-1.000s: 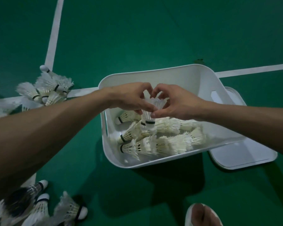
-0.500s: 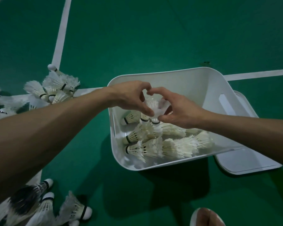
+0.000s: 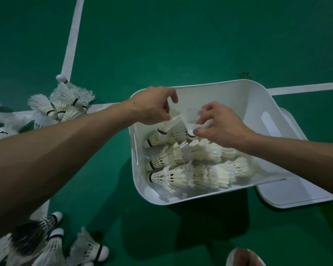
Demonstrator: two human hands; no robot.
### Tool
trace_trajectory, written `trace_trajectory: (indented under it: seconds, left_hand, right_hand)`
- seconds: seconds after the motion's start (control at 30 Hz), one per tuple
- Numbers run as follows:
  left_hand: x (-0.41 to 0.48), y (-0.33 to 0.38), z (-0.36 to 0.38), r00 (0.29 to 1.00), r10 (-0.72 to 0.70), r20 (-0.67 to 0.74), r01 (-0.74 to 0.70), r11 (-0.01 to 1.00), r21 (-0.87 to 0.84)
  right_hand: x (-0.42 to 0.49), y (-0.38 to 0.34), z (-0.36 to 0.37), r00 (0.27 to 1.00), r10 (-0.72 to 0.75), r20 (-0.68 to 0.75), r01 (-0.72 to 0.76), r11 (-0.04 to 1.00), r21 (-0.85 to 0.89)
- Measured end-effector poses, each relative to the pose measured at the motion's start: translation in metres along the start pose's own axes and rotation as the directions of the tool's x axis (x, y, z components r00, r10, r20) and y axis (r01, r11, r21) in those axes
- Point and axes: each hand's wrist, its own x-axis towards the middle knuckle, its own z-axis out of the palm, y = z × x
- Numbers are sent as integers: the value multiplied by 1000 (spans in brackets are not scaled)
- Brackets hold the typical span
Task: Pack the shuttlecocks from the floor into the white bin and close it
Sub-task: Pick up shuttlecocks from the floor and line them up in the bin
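Progress first: roughly half done, by my reckoning. White rectangular plastic bin (image 3: 181,201) stands open on green court floor (image 3: 161,45). Inside it, cream feather nested shuttlecocks (image 3: 181,175) lie cork-into-skirt in rows, corks toward the left wall, covering most of the bottom. I count three rows.

Left to do:
- A heap of loose white shuttlecocks (image 3: 69,104) lies on the floor well left of the bin, at a painted white line (image 3: 72,45).
- A second bunch (image 3: 54,244) lies at the bottom left, near the edge of my view.
- Flat white plastic lid (image 3: 296,196) lies on the floor at the bin's right side, partly hidden behind the bin wall. Closing not yet begun.

Grip: right hand (image 3: 221,129) is over the bin's far half. Thumb and fingers pinch one blurred white shuttlecock (image 3: 189,117) near its cork end, skirt pointing up and away. It hangs just above the farthest row, its cork close to that row's feathers. I judge it is about to be seated there.

Left hand (image 3: 152,106) hovers over the bin's left wall, just beside the held shuttlecock but apart from it. Fingers are loosely curled, with nothing in them that I can see.
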Motion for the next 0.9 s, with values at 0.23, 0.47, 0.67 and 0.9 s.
trace_trajectory:
  seconds: [0.23, 0.47, 0.67, 0.9]
  left_hand:
    - [-4, -4, 1, 986, 65, -151, -60, 998, 35]
    - [-13, -6, -9, 970, 54, -235, -51, 999, 17]
    - [-11, -13, -11, 972, 42, -233, -37, 999, 24]
    - [-7, -16, -11, 967, 68, -244, -66, 998, 18]
  right_hand:
    - [-2, 0, 14, 997, 78, 30, -80, 991, 104]
    - [-1, -7, 35, 988, 60, 140, -73, 994, 86]
    - [7, -18, 52, 982, 26, 185, -28, 1000, 10]
    - [16, -24, 72, 966, -105, 235, 132, 986, -102]
